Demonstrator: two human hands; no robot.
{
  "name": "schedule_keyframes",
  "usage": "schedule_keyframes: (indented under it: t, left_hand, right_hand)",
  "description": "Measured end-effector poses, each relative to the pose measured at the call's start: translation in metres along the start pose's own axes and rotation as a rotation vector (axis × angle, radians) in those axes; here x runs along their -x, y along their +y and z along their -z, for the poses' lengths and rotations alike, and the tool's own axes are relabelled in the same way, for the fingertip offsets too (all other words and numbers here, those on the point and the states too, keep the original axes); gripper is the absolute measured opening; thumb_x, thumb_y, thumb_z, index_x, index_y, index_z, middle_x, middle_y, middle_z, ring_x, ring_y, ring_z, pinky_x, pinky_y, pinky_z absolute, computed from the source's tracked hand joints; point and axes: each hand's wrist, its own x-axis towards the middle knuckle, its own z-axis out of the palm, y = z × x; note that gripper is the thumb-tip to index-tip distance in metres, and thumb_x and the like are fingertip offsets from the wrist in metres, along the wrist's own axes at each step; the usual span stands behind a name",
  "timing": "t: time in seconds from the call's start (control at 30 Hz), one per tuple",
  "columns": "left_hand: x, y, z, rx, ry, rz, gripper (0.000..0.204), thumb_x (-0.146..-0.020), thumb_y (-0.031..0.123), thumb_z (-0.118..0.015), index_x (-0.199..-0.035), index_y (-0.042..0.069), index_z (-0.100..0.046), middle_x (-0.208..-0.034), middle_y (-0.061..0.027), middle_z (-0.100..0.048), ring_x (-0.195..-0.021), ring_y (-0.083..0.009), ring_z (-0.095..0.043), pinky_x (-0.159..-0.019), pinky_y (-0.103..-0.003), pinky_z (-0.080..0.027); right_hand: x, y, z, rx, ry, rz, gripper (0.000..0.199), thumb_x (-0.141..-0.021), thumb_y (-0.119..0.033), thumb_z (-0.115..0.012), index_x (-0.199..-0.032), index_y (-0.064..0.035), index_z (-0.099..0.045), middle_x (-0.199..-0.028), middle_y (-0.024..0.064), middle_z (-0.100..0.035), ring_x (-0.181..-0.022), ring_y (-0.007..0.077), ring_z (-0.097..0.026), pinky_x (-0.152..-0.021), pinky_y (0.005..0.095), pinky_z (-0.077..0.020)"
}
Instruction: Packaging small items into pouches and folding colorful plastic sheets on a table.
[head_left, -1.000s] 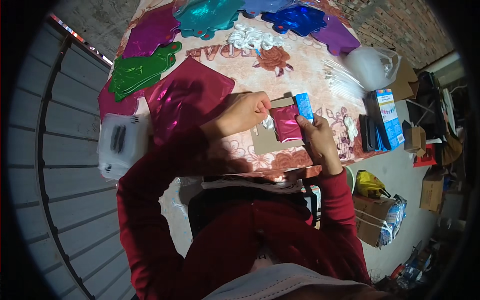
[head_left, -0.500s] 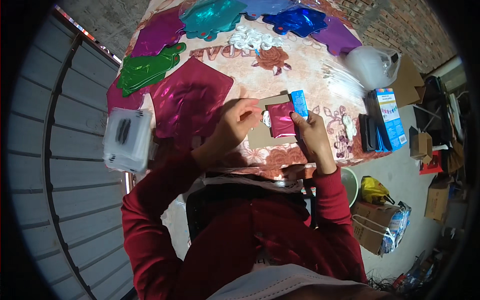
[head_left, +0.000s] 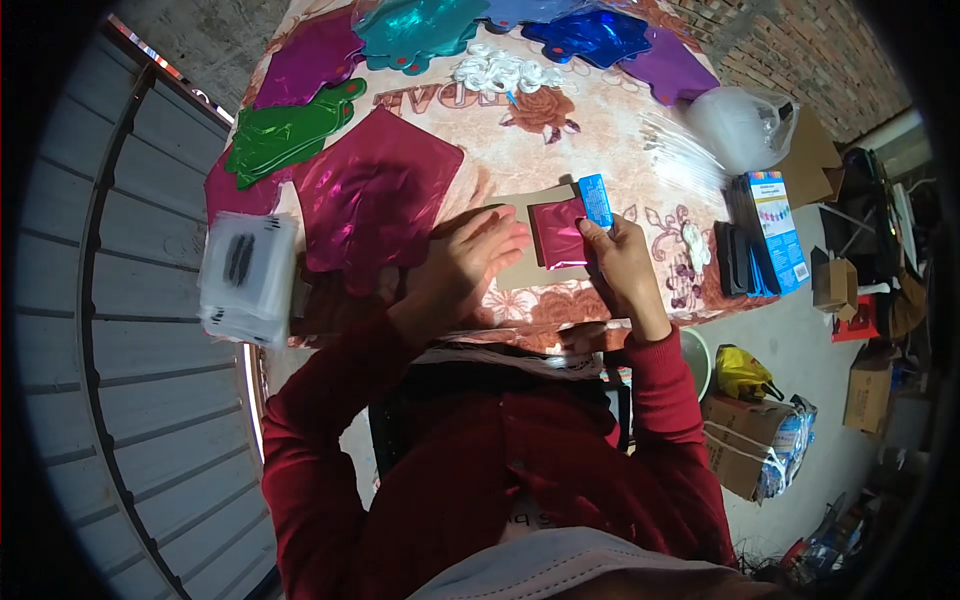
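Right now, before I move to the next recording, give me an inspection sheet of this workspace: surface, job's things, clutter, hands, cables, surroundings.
Surface: table under a floral cloth, largely covered with foil pieces.
Job's things: small magenta foil piece lying on a tan card; blue stick at the foil's right edge.
Clutter: large magenta foil sheet, green foil shape, teal, blue and purple foils at the far edge, white bits, clear plastic bag, blue box, stack of clear packets.
Hands: left hand flat on the card; right hand gripping the blue stick.
Cables: nothing seen.
Surroundings: brick wall, cardboard boxes on the floor, grey shutter to the left.
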Motion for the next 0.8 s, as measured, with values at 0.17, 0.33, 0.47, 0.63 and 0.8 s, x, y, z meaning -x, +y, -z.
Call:
schedule_keyframes:
  t: [0.17,0.33,0.47,0.63,0.8]
  left_hand:
    - [-0.011,-0.001,-0.029,0.317,0.035,0.205,0.044,-0.096,0.028,-0.051,-0.126,-0.003,-0.042,-0.129,-0.0174,-0.049,-0.119,-0.0271,-0.048,-0.102,-0.039,-0.037]
    - [-0.014,-0.006,-0.014,0.265,-0.086,0.157,0.046,-0.096,0.022,-0.05,-0.13,-0.005,-0.037,-0.13,-0.0189,-0.047,-0.119,-0.0299,-0.048,-0.103,-0.04,-0.037]
    - [-0.001,-0.015,0.004,0.085,-0.017,-0.046,0.047,-0.097,0.016,-0.047,-0.135,-0.006,-0.03,-0.132,-0.0201,-0.044,-0.119,-0.0326,-0.048,-0.103,-0.042,-0.038]
    - [-0.025,-0.002,-0.02,0.23,0.03,0.083,0.055,-0.098,0.028,-0.047,-0.14,0.003,-0.023,-0.139,-0.0205,-0.034,-0.117,-0.0332,-0.049,-0.101,-0.043,-0.039]
    - [-0.039,-0.004,-0.006,0.046,-0.129,0.171,0.078,-0.094,0.046,-0.047,-0.146,0.004,-0.007,-0.146,-0.0199,-0.025,-0.118,-0.0334,-0.048,-0.097,-0.04,-0.042]
  right_hand:
    - [0.002,-0.01,-0.004,0.064,0.057,0.038,0.023,-0.091,-0.016,-0.06,-0.083,0.0054,-0.061,-0.061,-0.0015,-0.054,-0.057,0.005,-0.041,-0.05,0.026,-0.0357]
    - [-0.001,0.002,-0.001,0.035,0.06,0.038,0.022,-0.09,-0.02,-0.063,-0.079,-0.0016,-0.06,-0.063,-0.0077,-0.047,-0.056,0.0027,-0.034,-0.047,0.0224,-0.0274]
    - [-0.001,-0.001,-0.003,0.057,0.034,0.029,0.021,-0.09,-0.02,-0.063,-0.08,-0.0019,-0.06,-0.063,-0.0075,-0.047,-0.055,0.0023,-0.034,-0.047,0.0216,-0.0269]
    - [-0.004,0.007,-0.002,-0.045,0.039,0.064,0.018,-0.091,-0.019,-0.062,-0.088,-0.0015,-0.063,-0.064,-0.0085,-0.048,-0.054,0.0012,-0.034,-0.046,0.0207,-0.0268]
    - [0.002,-0.005,-0.005,-0.031,0.041,0.012,0.017,-0.09,-0.02,-0.062,-0.086,-0.003,-0.063,-0.063,-0.0084,-0.047,-0.053,0.0014,-0.033,-0.046,0.0203,-0.026]
